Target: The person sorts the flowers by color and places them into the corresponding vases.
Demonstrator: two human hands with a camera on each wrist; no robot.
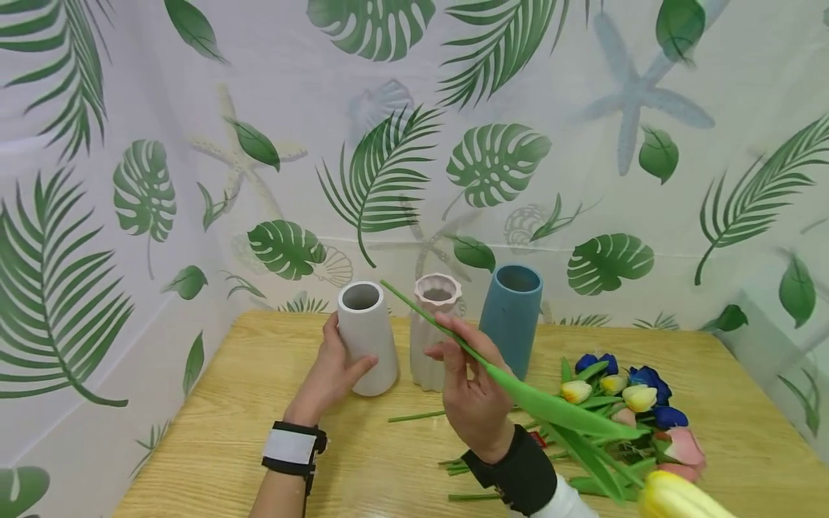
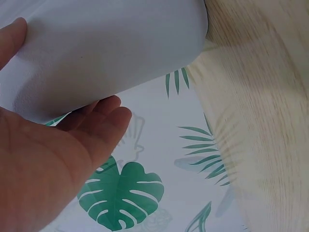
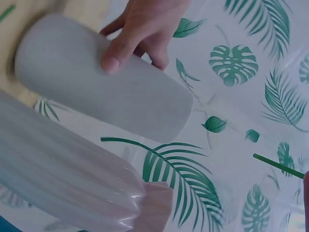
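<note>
A smooth white vase (image 1: 369, 345) stands upright on the table, and my left hand (image 1: 327, 381) grips its lower left side, thumb across the front. In the left wrist view the fingers of the left hand (image 2: 58, 159) curve round the vase (image 2: 111, 53). My right hand (image 1: 476, 399) pinches the stem of a yellow tulip (image 1: 676, 496). The bare stem end points up and left, above the gap between the white vase and a pale pink ribbed vase (image 1: 424, 360). In the right wrist view that green stem (image 3: 277, 165) shows at the right edge.
A blue vase (image 1: 512, 316) stands right of the pink one. Several artificial flowers, among them a pink bloom (image 1: 685, 446), a blue bloom (image 1: 650, 385) and a pale yellow tulip (image 1: 640, 398), lie on the wooden table (image 1: 220, 403) at the right. A leaf-print cloth (image 1: 401, 244) hangs behind.
</note>
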